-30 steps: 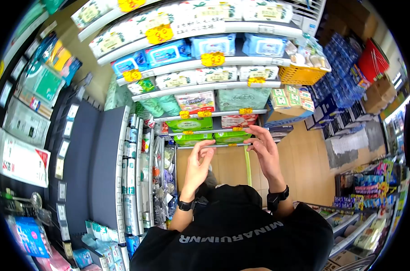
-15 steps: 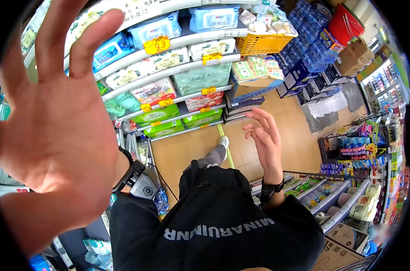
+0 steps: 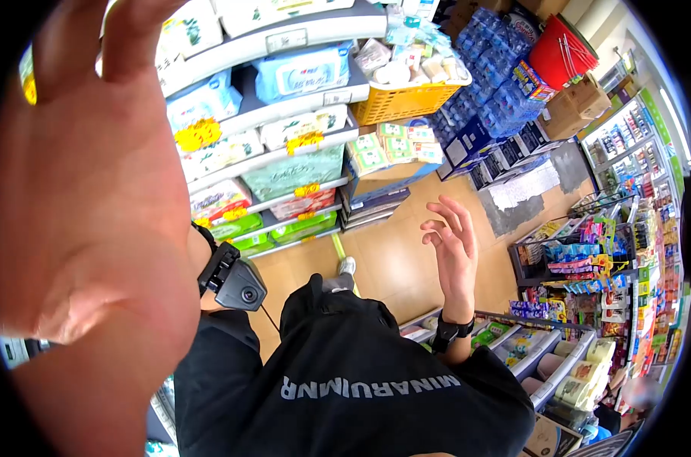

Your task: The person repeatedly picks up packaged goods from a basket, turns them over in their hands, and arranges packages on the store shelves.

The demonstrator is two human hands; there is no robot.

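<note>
My left hand (image 3: 102, 228) is raised very close to the camera, palm towards me. Its fingers are stretched up, partly cut off by the top edge of the view, and nothing is in it. A black strap with a small camera unit (image 3: 239, 285) sits on that wrist. Over the tiled floor, my right hand (image 3: 456, 247) hangs in the air with its fingers apart and slightly bent, holding nothing; a black wrist device (image 3: 450, 333) is below it. Nearest the left hand are shelves with wipes packs (image 3: 303, 72) and tissue packs (image 3: 296, 174).
A yellow basket (image 3: 406, 100) of small goods stands above an open carton (image 3: 395, 179). Behind are bottled-water packs (image 3: 486, 65) and a red bucket (image 3: 560, 52). Snack racks (image 3: 581, 255) line the right; a shelf with paper rolls (image 3: 585, 373) is close by my right arm.
My view has turned and shifted, so the shelves and basket sit further left. The left hand appears larger and higher, nearer the camera. My right hand keeps nearly the same pose, still holding nothing.
</note>
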